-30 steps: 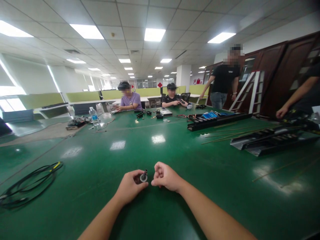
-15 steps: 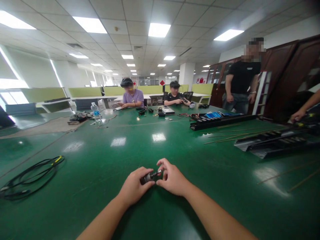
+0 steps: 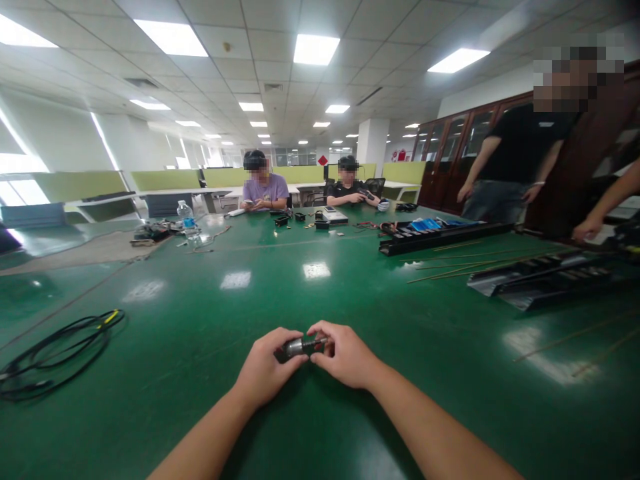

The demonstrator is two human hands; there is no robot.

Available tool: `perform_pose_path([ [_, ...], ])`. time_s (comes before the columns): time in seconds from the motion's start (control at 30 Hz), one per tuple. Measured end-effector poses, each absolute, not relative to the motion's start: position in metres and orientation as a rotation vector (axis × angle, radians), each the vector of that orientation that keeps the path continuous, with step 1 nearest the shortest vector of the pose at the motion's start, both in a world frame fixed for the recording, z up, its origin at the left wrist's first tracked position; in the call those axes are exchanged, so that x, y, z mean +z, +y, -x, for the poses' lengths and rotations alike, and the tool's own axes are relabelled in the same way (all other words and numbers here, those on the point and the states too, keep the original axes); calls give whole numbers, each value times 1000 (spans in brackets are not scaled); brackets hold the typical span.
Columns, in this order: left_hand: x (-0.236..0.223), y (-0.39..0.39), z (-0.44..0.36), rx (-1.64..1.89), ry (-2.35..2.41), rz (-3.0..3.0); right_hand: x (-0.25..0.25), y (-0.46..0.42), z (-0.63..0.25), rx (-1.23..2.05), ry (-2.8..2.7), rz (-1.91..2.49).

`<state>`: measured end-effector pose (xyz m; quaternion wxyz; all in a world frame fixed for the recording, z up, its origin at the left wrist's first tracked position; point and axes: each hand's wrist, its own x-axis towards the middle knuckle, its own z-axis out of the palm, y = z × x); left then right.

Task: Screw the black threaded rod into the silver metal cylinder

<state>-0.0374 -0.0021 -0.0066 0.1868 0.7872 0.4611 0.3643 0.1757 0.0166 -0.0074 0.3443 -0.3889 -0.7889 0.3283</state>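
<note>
Head view: a small cylindrical part (image 3: 303, 346) of shiny metal with a dark end sits crosswise, pinched between the fingertips of the left hand (image 3: 265, 360) and right hand (image 3: 345, 357), over the glossy green worktop (image 3: 200, 407).

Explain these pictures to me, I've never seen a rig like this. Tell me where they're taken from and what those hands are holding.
There's no machine here. These are a person's own bare hands, filmed by a camera worn on their head that looks forward and down. The left hand and right hand together hold a small metal-and-black cylindrical part. Below them is a green workbench. A coil of black cable lies to the left, and long black channels lie to the right. A seated person and a standing person are farther off.
</note>
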Motion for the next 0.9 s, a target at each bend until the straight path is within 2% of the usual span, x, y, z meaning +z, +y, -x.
perform_pose_path([
  [0.9, -2, -5, 34, 1007, 1212, -2262, -1, 13, -174, 678, -2137, 977],
])
